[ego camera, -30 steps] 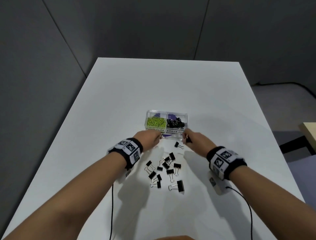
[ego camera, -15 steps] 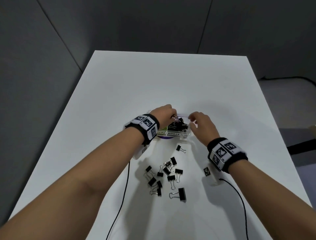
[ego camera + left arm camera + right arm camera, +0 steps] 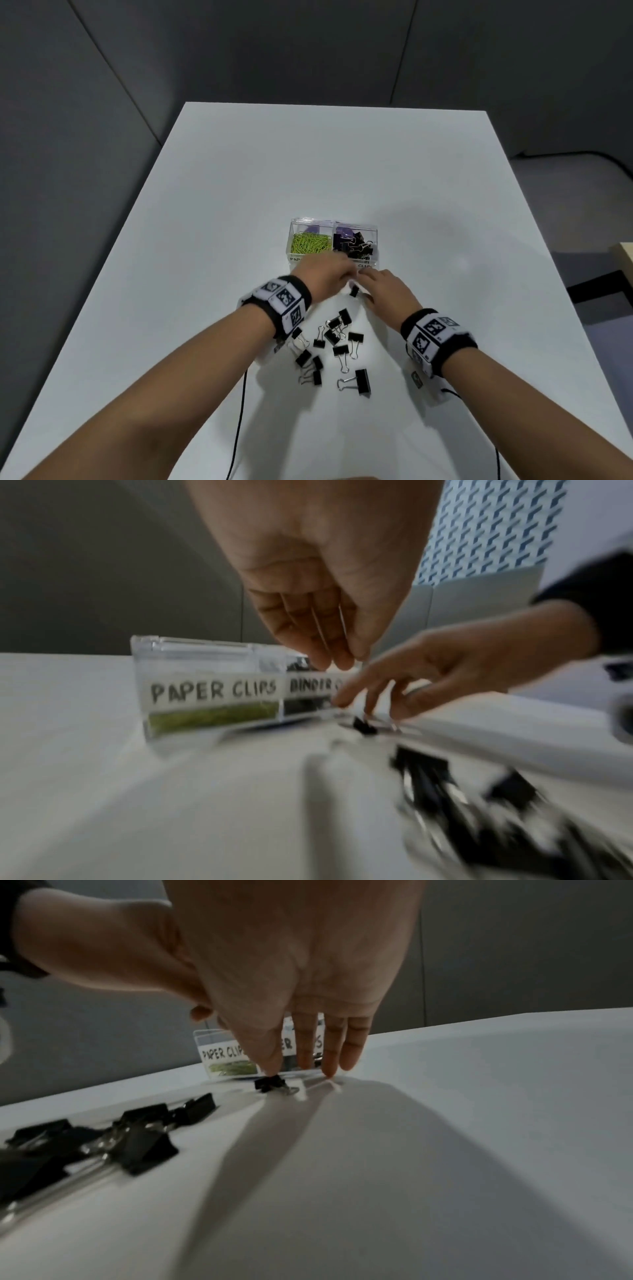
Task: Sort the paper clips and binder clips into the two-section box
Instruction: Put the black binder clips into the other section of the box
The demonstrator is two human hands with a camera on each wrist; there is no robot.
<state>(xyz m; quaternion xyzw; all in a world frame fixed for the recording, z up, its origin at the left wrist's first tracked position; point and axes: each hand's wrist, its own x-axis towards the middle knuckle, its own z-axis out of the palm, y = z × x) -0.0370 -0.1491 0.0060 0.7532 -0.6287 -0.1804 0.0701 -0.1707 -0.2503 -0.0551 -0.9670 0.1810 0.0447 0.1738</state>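
Right hand [image 3: 387,289] fingertips-down (beside binder clip [image 3: 354,291])

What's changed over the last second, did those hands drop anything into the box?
Half a second ago both hands were up over the binder-clip side of the clear two-section plastic box; whether anything dropped in is unclear. Now the left hand and right hand have come back down in front of it, fingers reaching for the small black binder clip nearest the box. The loose pile of black binder clips stayed put.

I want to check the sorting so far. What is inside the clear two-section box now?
In the clear two-section plastic box, the left section holds green paper clips and the right holds black binder clips. Something purple lies behind them. The hands hide the front wall, and the box floor is covered.
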